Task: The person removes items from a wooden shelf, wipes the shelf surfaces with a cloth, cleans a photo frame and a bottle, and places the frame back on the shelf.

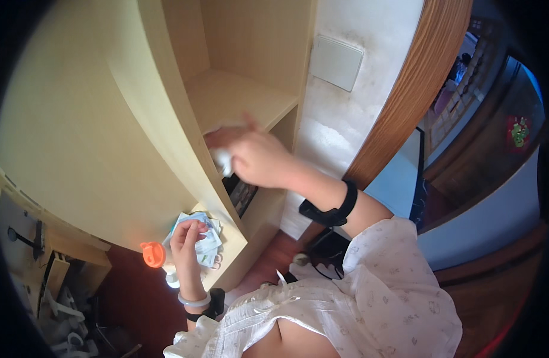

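Note:
My right hand reaches across into the pale wooden shelf unit, at the edge of a middle shelf. It is blurred by motion and closed on a crumpled white cloth, which may be a tissue; part of it is hidden by the fingers. Lower and to the left, my left hand hovers over or beside several light blue and white papers or packets on the low ledge. Its fingers are loosely curled, with nothing visible in them. Just left of that hand stands a bottle with an orange lid.
Dark items sit in the compartment below my right hand. A tall wooden panel borders the shelves on the left. To the right are a white wall with a cover plate and a brown door frame. White objects lie lower left.

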`<state>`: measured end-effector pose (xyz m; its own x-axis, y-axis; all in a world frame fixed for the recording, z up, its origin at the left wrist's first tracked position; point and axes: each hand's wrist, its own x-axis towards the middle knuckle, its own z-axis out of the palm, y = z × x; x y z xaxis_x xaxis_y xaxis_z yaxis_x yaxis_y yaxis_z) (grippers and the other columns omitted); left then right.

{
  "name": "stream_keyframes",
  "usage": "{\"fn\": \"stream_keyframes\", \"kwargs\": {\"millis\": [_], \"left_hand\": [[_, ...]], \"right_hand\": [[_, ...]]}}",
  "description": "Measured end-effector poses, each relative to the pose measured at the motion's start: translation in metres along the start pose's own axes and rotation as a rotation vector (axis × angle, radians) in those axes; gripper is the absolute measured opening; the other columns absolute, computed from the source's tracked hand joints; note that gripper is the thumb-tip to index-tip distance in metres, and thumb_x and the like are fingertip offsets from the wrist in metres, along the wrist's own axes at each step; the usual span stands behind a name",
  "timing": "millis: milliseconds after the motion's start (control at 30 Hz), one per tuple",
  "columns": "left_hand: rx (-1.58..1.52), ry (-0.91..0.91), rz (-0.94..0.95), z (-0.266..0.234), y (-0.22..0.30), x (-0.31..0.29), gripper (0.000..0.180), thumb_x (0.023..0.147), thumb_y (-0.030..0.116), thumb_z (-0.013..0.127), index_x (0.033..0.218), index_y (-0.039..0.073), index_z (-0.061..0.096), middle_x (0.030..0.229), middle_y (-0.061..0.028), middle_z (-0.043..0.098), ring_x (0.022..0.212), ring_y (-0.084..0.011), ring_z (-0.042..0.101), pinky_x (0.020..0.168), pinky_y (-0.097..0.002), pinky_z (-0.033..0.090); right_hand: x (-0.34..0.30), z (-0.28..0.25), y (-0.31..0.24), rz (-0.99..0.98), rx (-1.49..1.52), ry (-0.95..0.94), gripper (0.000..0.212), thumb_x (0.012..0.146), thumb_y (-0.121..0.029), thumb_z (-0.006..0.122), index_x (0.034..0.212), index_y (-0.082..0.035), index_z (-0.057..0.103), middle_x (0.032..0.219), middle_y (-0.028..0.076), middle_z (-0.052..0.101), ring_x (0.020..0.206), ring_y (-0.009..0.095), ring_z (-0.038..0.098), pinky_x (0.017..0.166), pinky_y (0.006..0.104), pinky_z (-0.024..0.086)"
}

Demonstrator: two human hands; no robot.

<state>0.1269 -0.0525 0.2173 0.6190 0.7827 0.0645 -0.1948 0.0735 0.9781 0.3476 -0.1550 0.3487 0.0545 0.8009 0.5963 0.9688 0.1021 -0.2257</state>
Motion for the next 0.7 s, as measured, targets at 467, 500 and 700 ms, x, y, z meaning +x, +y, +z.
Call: {"fn": "stream_keyframes", "kwargs": {"millis": [467, 500, 700], "left_hand": [[0.176, 0.205, -0.013, 0.048, 0.006, -0.039, 0.018, 0.091, 0.018, 0.056, 0.094, 0.001, 0.06, 0.086, -0.0055, 0.064, 0.079, -0.0132, 0.061, 0.07, -0.0243, 0.046], [0.187, 0.215, -0.006, 0.057, 0.008, -0.041, 0.018, 0.091, 0.017, 0.056, 0.095, 0.0, 0.06, 0.086, -0.006, 0.064, 0.079, -0.0138, 0.061, 0.071, -0.0248, 0.046], [0.282, 0.229, 0.018, 0.091, 0.012, -0.047, 0.016, 0.09, 0.014, 0.056, 0.095, -0.001, 0.061, 0.086, -0.0059, 0.064, 0.08, -0.0137, 0.061, 0.071, -0.0256, 0.047]], "right_hand": [[-0.015, 0.028, -0.008, -0.136, 0.058, 0.373, 0.033, 0.078, -0.021, 0.052, 0.103, 0.0, 0.061, 0.112, 0.012, 0.059, 0.106, 0.029, 0.053, 0.103, 0.0581, 0.025], [-0.018, 0.03, -0.006, -0.152, 0.128, 0.429, 0.032, 0.078, -0.019, 0.053, 0.103, -0.001, 0.061, 0.113, 0.012, 0.059, 0.105, 0.029, 0.053, 0.103, 0.0587, 0.024], [-0.046, 0.026, 0.038, -0.167, 0.036, 0.542, 0.03, 0.077, -0.01, 0.056, 0.104, 0.0, 0.061, 0.113, 0.009, 0.058, 0.109, 0.027, 0.052, 0.103, 0.0614, 0.02]]}}
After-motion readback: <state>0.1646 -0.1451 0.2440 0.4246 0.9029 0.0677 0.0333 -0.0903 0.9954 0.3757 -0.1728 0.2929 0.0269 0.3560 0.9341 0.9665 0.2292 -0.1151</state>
